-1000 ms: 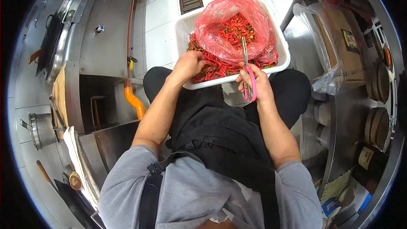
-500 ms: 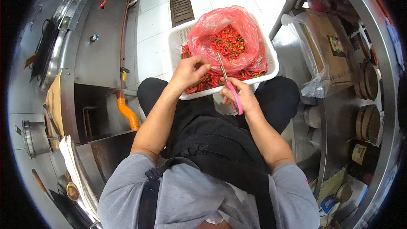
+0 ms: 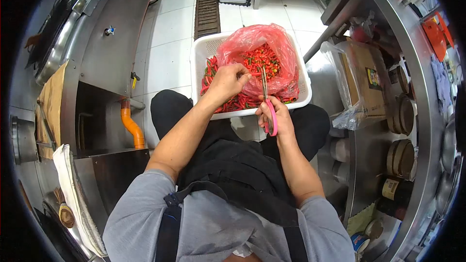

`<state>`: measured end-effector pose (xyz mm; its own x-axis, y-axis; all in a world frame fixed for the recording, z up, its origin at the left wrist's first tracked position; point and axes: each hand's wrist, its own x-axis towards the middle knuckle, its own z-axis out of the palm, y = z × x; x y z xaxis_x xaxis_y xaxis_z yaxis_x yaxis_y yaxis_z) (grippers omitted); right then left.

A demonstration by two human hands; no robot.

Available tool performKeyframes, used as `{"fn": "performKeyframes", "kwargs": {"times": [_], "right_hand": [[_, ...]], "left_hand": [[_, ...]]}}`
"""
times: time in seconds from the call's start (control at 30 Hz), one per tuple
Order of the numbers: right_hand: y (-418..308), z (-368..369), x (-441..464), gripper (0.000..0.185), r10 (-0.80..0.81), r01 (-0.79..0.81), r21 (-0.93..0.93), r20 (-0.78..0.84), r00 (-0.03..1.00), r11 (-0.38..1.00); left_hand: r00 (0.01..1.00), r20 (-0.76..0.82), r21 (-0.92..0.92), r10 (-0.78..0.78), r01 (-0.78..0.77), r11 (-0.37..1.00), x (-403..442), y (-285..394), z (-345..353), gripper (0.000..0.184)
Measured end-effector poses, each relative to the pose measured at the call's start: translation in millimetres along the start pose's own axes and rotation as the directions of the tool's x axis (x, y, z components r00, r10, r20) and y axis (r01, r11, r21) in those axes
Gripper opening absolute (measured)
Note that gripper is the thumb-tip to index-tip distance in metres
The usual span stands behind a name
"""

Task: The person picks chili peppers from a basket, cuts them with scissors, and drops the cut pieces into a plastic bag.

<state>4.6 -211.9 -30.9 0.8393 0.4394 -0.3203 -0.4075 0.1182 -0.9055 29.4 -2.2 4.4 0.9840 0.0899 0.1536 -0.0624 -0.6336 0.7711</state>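
A red chili pepper [image 3: 255, 73] pokes out from the pinched fingertips of my left hand [image 3: 228, 82], its tip close to the scissor blades. My right hand [image 3: 281, 120] grips pink-handled scissors [image 3: 264, 86], fingers in the loops and blades pointing away from me. Beneath and beyond them, a pink plastic bag [image 3: 284, 41] gapes, with cut chili pieces [image 3: 262, 60] inside. The bag sits in a white perforated basket [image 3: 198, 63]. Whole red and some green chilies [image 3: 239, 103] lie around the bag.
Black-clad knees flank the basket's near side. At left stands a steel cooking station [image 3: 116, 34] with an orange pipe [image 3: 131, 125]. Steel shelving on the right holds a plastic-wrapped cardboard box [image 3: 366, 80]. A floor drain grate [image 3: 207, 5] runs beyond the basket.
The head view has shifted, so the basket appears lower and more of the far floor shows. The scissor blades now stand more upright; both hands keep their holds.
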Motion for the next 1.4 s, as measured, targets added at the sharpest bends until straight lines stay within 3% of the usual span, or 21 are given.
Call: {"fn": "performKeyframes", "kwargs": {"times": [0.17, 0.33, 0.53, 0.73, 1.0, 1.13, 1.4], "right_hand": [[-6, 7, 3, 0.044, -0.055, 0.056, -0.054, 0.017, 0.998, 0.997], [-13, 11, 3, 0.034, 0.008, -0.008, -0.131, -0.002, 1.000, 0.991], [-15, 8, -7, 0.034, 0.068, -0.079, -0.155, -0.076, 0.995, 0.985], [3, 3, 1, 0.039, -0.039, 0.040, -0.088, 0.014, 0.999, 0.995], [-13, 2, 12, 0.036, 0.048, -0.051, -0.154, -0.025, 0.999, 0.987], [-14, -2, 17, 0.035, 0.101, -0.109, -0.135, -0.061, 0.993, 0.985], [-8, -14, 15, 0.032, 0.069, -0.077, -0.105, -0.079, 0.995, 0.992]], "left_hand": [[0.991, 0.089, -0.057, 0.105, -0.100, 0.993, -5, 8, 7, 0.017], [0.993, 0.071, -0.025, 0.093, -0.092, 0.995, -3, 3, 8, 0.019], [0.999, 0.039, 0.001, 0.012, -0.012, 1.000, -1, 4, 3, 0.020], [0.996, 0.012, -0.003, 0.087, -0.087, 0.996, -1, 5, 18, 0.019], [0.993, 0.046, 0.012, 0.108, -0.109, 0.994, 7, 4, 26, 0.018], [0.991, 0.072, 0.107, 0.116, -0.123, 0.987, 15, 0, 36, 0.018], [0.986, 0.107, 0.128, 0.126, -0.139, 0.982, 21, 4, 41, 0.016]]}}
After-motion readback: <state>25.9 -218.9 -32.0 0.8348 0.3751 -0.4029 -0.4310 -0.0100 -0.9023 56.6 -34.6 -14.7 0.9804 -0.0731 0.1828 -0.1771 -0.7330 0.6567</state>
